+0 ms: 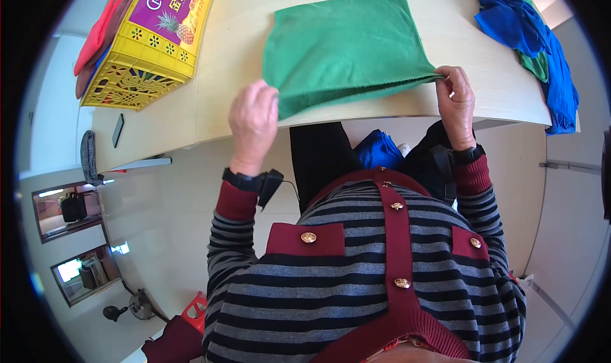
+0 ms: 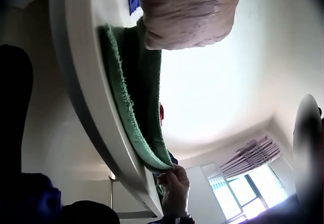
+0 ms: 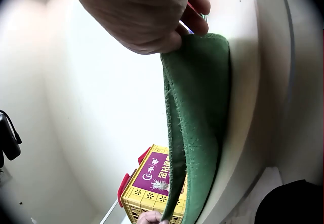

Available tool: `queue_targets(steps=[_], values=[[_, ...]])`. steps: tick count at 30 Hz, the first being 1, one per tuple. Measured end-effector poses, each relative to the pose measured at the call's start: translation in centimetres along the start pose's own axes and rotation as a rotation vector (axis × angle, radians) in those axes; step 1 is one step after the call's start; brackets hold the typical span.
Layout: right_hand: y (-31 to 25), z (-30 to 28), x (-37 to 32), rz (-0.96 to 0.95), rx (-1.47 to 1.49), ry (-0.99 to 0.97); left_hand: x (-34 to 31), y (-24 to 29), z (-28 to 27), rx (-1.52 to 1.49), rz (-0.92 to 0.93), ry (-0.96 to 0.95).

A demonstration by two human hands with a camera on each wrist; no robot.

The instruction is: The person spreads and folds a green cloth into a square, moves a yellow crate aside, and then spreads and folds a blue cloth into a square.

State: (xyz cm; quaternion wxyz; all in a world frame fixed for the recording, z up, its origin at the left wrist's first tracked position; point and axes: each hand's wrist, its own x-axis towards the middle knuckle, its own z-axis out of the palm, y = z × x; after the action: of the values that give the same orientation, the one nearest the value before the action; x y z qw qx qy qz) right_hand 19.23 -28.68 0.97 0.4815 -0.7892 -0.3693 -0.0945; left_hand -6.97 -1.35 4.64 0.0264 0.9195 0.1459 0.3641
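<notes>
A green cloth (image 1: 347, 45) lies on the table, its near edge lifted and parted into two layers. At that edge's left corner, my left hand (image 1: 253, 118) pinches the cloth, fingers curled. My right hand (image 1: 457, 102) pinches the right corner between thumb and fingers. In the left wrist view the frayed edges of the cloth (image 2: 129, 102) run from the near hand down to my right hand (image 2: 175, 188). The right wrist view shows the opening between the layers of the cloth (image 3: 200, 118), below my right hand (image 3: 147, 11).
A yellow crate (image 1: 133, 76) with a purple label and cloths over its side stands at the table's left. Blue and green cloths (image 1: 519, 26) hang over the right end. A dark phone-like object (image 1: 118, 131) lies near the left edge. Blue fabric (image 1: 380, 150) shows below the table.
</notes>
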Motion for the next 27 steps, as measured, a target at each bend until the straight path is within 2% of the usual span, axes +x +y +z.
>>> queue_targets(steps=[2, 6, 18, 27], values=[[0.8, 0.2, -0.6, 0.021, -0.015, -0.026, -2.7, 0.1, 0.8, -0.038, 0.028, -0.136], [1.3, 0.7, -1.4, 0.033, 0.014, -0.06, -6.3, 0.3, 1.8, -0.09, -0.061, -0.235], [1.1, 0.5, -1.3, 0.085, 0.047, -0.06, -7.5, 0.0, 2.7, -0.134, -0.13, -0.168], [0.2, 0.3, -0.2, 0.034, 0.189, -0.109, -7.0, -0.8, 2.7, -0.188, -0.147, -0.093]])
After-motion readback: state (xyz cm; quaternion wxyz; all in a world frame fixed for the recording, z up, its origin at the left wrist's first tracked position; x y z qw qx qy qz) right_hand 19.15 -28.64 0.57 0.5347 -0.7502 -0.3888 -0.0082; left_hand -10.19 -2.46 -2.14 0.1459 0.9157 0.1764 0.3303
